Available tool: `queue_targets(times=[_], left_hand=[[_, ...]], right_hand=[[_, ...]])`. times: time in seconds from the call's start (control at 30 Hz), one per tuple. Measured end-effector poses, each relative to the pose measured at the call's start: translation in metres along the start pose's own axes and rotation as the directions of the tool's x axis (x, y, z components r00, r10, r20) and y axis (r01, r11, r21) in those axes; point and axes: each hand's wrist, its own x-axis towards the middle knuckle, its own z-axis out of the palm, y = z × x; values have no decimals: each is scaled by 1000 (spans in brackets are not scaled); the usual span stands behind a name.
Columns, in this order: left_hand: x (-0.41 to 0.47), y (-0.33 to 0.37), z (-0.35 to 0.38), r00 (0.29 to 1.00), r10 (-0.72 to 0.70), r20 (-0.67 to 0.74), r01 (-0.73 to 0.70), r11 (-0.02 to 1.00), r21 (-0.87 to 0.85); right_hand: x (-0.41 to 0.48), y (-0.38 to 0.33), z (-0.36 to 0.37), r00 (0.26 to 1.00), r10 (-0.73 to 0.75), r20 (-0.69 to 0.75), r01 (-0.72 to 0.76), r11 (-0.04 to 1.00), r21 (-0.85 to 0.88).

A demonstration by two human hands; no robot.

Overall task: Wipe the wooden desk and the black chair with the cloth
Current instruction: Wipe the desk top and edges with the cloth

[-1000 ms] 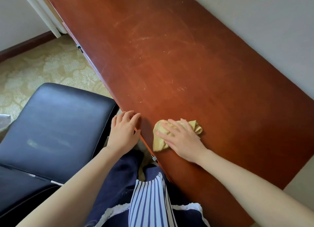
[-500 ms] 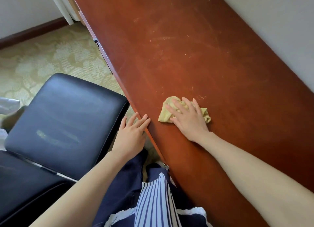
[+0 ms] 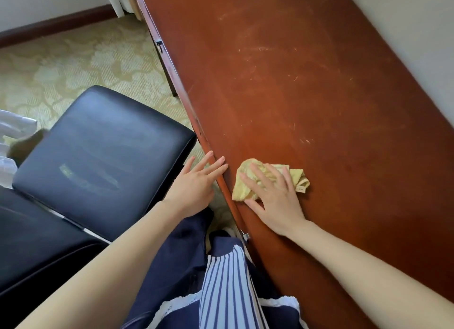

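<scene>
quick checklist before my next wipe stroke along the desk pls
1. Contact: ok, the right hand presses the cloth onto the desk with flat fingers.
2. Spread: not ok, the cloth is bunched.
3. Bracing: ok, the left hand has its fingertips at the desk's front edge.
4. Surface ahead: not ok, pale marks show on the wood.
5. Seat: cannot tell, the chair shows a pale streak that may be dirt or glare.
6. Dampness: cannot tell.
</scene>
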Motion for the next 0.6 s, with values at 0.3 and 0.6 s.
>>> queue_targets(times=[0.3, 0.6], left_hand=[[-6, -19, -14, 985, -116, -131, 111, 993, -45], [-26, -37, -25, 973, -207, -101, 198, 976, -90]], right_hand=[[16, 20, -11, 929, -336, 157, 347, 936, -54], [135, -12, -28, 994, 104, -35, -101, 991, 83]])
